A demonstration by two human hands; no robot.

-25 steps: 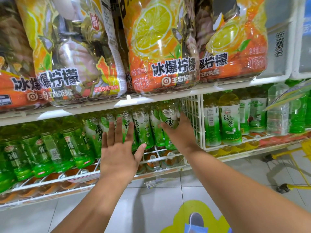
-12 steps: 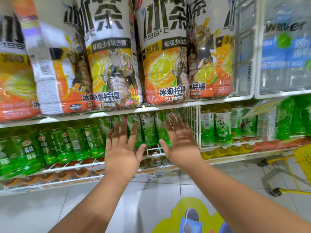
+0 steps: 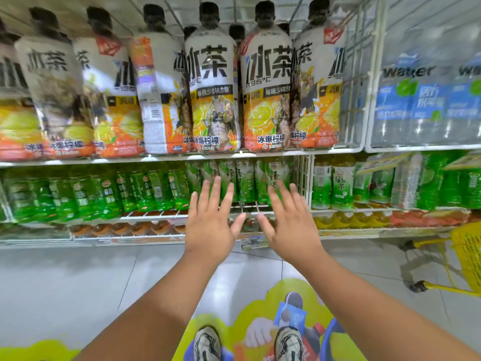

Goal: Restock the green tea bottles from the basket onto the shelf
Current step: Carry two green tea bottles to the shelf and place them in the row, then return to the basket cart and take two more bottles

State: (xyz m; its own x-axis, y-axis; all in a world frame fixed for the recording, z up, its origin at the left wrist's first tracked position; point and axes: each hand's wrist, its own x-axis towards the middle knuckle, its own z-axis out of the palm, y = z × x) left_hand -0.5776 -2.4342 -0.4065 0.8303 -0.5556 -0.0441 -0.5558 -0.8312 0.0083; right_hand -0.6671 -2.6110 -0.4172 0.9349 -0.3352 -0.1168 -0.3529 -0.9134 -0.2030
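Yellow basket (image 3: 467, 259) cut off rightward

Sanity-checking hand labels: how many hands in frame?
2. Left hand and right hand, side by side, both open and empty, in front of the green tea bottles.

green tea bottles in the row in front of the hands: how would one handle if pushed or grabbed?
The green tea bottles look full, so probably heavy for their size. They are tall, narrow and upright on a wire shelf, so a high push may tip one into its neighbours. The glossy label sleeves could be a bit slippery. Both the left hand and the right hand are open and empty.
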